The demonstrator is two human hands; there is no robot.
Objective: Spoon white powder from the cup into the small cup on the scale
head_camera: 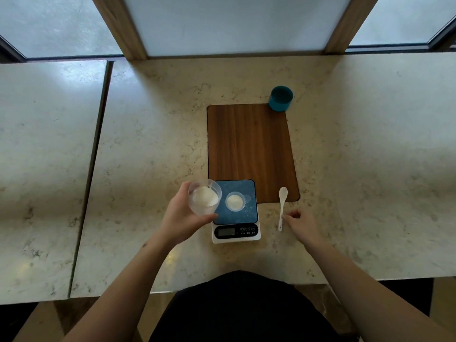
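Here, clear cup (204, 200) of white powder (205, 196) gripped in left hand (183, 218), raised just left of the scale (235, 211).

On the scale's blue platform, small cup (235, 201) holding some powder. Right of the scale, white spoon (282, 207) flat on the marble surface (148, 144), right hand (299, 224) loosely curled with fingertips at its handle, grip unclear. Behind, wooden board (250, 151); teal cup (280, 98) at its far right corner.

Kitchen: marble counter (153, 134), scale (237, 233)
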